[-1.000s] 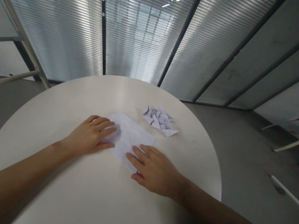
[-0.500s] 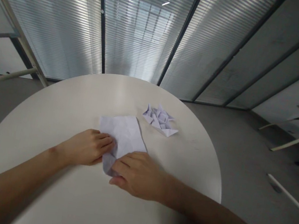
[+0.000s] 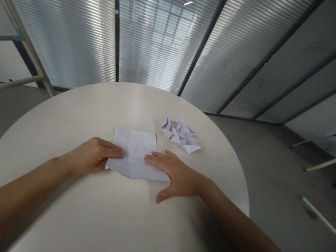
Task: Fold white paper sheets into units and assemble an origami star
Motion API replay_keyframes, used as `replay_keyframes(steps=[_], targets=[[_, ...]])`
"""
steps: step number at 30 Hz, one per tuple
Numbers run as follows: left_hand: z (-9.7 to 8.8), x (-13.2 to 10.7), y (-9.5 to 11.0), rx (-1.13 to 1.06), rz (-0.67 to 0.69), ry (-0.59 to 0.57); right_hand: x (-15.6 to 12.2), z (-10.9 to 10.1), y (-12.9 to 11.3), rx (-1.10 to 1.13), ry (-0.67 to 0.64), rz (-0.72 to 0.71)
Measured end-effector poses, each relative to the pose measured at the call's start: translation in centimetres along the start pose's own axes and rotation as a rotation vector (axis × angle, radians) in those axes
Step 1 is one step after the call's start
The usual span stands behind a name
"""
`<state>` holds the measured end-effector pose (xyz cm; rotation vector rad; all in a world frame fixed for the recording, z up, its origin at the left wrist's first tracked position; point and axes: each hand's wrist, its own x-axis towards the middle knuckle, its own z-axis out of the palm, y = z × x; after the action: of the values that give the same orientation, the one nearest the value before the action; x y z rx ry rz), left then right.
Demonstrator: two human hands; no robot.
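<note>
A white sheet of paper (image 3: 136,144) lies on the round table, its near edge folded over and coming to a shallow point. My left hand (image 3: 96,155) grips the paper's left side, fingers together on top; the thumb is mostly hidden. Across the right part of the sheet, my right hand (image 3: 179,176) lies flat with its fingers spread and the thumb stretched toward me. Beyond my right hand sits a folded paper figure (image 3: 181,134) with several pointed corners.
The white round table (image 3: 102,225) fills the middle of the view. Behind it stands a glass wall with blinds (image 3: 156,36). A pale metal frame (image 3: 19,82) is at the left, and table legs (image 3: 329,162) show at the right.
The paper's near edge, curled up before, now lies flatter as a fold. My right hand has moved right and forward, opening out from a curled grip. My left hand has shifted slightly left.
</note>
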<state>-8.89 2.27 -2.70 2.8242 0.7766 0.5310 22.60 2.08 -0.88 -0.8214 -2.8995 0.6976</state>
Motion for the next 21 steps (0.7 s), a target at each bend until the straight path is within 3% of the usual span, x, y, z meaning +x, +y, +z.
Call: replay_keyframes(steps=[6,10,14,18,21], targets=[[-0.6,0.5,0.8,-0.063,-0.114,0.052,1.2,0.6,-0.3,-0.026,0.299,0.169],[-0.3,0.7,0.8,-0.051,-0.234,0.113,2.3,1.2,-1.5,0.053,0.464,0.411],[0.0,0.9,0.7,0.092,-0.356,0.114,2.8,1.8,-2.2,0.036,0.616,0.553],[0.2,1.1,1.2,0.287,-0.504,0.104,3.3,2.1,-2.1,-0.181,0.640,0.587],[0.5,1.2,1.3,0.350,-0.482,0.154,3.6,2.3,-1.9,-0.280,0.574,0.604]])
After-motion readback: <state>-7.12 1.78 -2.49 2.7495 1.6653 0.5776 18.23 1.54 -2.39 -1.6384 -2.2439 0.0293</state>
